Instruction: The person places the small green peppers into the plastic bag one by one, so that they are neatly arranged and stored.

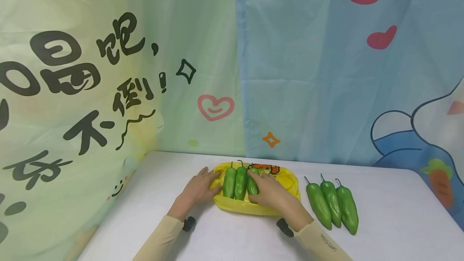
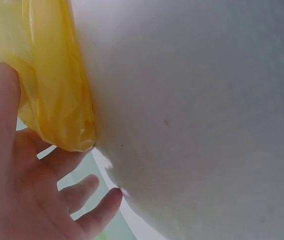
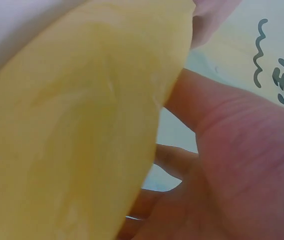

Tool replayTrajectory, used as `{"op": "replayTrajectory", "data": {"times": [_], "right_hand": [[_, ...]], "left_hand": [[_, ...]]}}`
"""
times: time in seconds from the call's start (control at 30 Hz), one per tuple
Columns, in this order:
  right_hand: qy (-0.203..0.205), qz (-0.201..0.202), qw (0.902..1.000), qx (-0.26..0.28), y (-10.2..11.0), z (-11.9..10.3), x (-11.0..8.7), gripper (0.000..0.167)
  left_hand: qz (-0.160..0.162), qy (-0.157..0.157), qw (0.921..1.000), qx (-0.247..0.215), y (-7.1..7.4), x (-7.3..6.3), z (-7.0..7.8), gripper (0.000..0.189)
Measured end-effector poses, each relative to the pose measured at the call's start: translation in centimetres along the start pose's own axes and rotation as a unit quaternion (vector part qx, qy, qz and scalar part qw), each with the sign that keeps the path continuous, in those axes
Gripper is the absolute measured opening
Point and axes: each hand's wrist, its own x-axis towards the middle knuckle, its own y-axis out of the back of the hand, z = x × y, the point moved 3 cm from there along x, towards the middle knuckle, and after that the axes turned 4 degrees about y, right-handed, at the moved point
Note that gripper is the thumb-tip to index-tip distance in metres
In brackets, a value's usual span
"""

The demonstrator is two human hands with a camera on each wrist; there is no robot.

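Note:
A yellow plastic bag (image 1: 246, 208) lies spread on the table with its mouth held wide. Two green peppers (image 1: 229, 182) (image 1: 241, 183) lie side by side in it, stems pointing away. A third green pepper (image 1: 252, 184) is beside them, with my right hand (image 1: 270, 190) holding it between thumb and fingers. My left hand (image 1: 197, 188) touches the bag's left rim, its fingers spread and fairly straight. In the left wrist view, yellow plastic (image 2: 57, 85) lies against that hand's thumb and fingers. The right wrist view has the bag wall (image 3: 82, 120) hiding my right fingertips.
Three more green peppers (image 1: 318, 204) (image 1: 331, 202) (image 1: 347, 208) lie in a row on the white table (image 1: 224, 241), right of the bag. A printed curtain (image 1: 290, 71) hangs behind the table and along its left side.

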Motion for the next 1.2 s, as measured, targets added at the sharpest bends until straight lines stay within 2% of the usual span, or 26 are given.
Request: {"op": "replayTrajectory", "data": {"times": [0.43, 0.7, 0.93, 1.2], "right_hand": [[0.024, 0.031, 0.9992, -0.001, 1.6, 0.6, -1.7, 0.08], [0.05, 0.05, 0.9971, -0.029, 2.8, 1.4, -3.1, 0.075], [0.071, 0.083, 0.9927, -0.052, 3.5, 2.4, -4.5, 0.067], [0.069, 0.094, 0.9917, -0.054, 4.1, 4.0, -6.3, 0.063]], "left_hand": [[-0.009, 0.012, 0.9999, 0.0, -0.1, 0.0, 0.0, 0.056], [-0.007, 0.012, 0.9999, -0.007, 0.0, 0.0, 0.1, 0.056], [-0.007, 0.016, 0.9998, -0.005, 0.0, -0.1, 0.2, 0.056], [-0.007, 0.017, 0.9998, -0.007, -0.1, -0.1, 0.2, 0.056]]}}
